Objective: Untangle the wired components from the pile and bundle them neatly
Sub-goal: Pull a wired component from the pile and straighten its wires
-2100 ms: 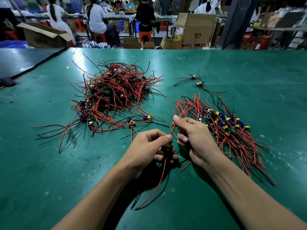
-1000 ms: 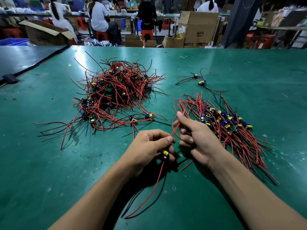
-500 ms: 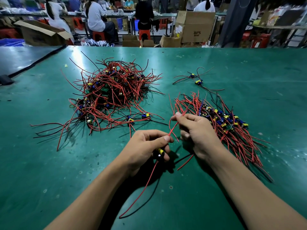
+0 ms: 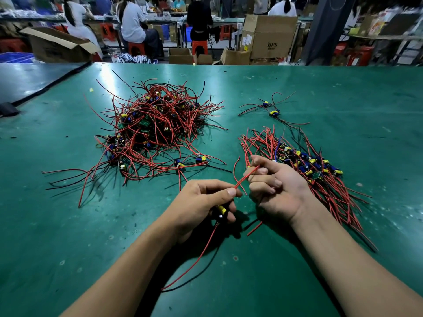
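A tangled pile of red and black wired components [image 4: 155, 131] lies on the green table [image 4: 68, 236] at the left. A sorted bundle [image 4: 315, 170] with aligned wires lies to the right. My left hand [image 4: 201, 202] grips one small component with a yellow capacitor [image 4: 221, 210]; its red and black leads trail toward me. My right hand [image 4: 274, 186] pinches that component's upper red wires [image 4: 246, 177] between thumb and fingers, just in front of the sorted bundle.
Two loose components [image 4: 271, 109] lie beyond the sorted bundle. A black cable [image 4: 52, 84] runs along the table's left seam. Cardboard boxes [image 4: 267, 37], stools and seated people are beyond the far edge.
My right hand slid up along the red wires, drawing them straighter. The component in my left hand turned so its yellow capacitor shows.
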`<state>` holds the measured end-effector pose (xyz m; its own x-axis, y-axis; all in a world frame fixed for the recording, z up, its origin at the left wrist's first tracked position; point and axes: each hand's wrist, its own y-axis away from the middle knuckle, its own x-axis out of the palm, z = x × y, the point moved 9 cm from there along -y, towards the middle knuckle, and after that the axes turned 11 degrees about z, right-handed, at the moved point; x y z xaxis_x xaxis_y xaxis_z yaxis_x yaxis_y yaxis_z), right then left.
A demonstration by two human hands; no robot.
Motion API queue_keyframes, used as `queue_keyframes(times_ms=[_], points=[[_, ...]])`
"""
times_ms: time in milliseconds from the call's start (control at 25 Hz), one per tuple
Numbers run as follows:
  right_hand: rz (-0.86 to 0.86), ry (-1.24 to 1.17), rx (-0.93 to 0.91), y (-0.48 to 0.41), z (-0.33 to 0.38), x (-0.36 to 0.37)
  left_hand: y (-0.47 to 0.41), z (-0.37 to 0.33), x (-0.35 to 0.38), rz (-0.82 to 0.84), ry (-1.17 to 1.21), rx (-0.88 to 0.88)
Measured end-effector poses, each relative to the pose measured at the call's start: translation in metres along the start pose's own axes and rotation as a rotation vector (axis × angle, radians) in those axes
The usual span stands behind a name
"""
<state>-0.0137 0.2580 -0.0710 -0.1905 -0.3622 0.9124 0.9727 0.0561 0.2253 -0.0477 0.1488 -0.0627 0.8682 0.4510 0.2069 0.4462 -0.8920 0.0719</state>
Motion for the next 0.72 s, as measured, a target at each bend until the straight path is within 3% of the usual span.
queue_keyframes(times_ms=[160,320,600,720], points=[[-0.035,0.103,-0.094,-0.003,0.006,0.000,0.000,0.001,-0.006,-0.085,0.050,-0.003],[-0.103,0.338,-0.184,-0.004,0.013,-0.004,-0.003,0.002,-0.014,-0.178,0.288,-0.017],[-0.163,0.426,-0.251,-0.003,0.015,-0.008,-0.002,-0.001,-0.018,-0.137,0.599,-0.022],[-0.109,0.636,-0.318,0.000,0.013,0.006,-0.003,-0.002,-0.020,-0.139,0.637,0.000]])
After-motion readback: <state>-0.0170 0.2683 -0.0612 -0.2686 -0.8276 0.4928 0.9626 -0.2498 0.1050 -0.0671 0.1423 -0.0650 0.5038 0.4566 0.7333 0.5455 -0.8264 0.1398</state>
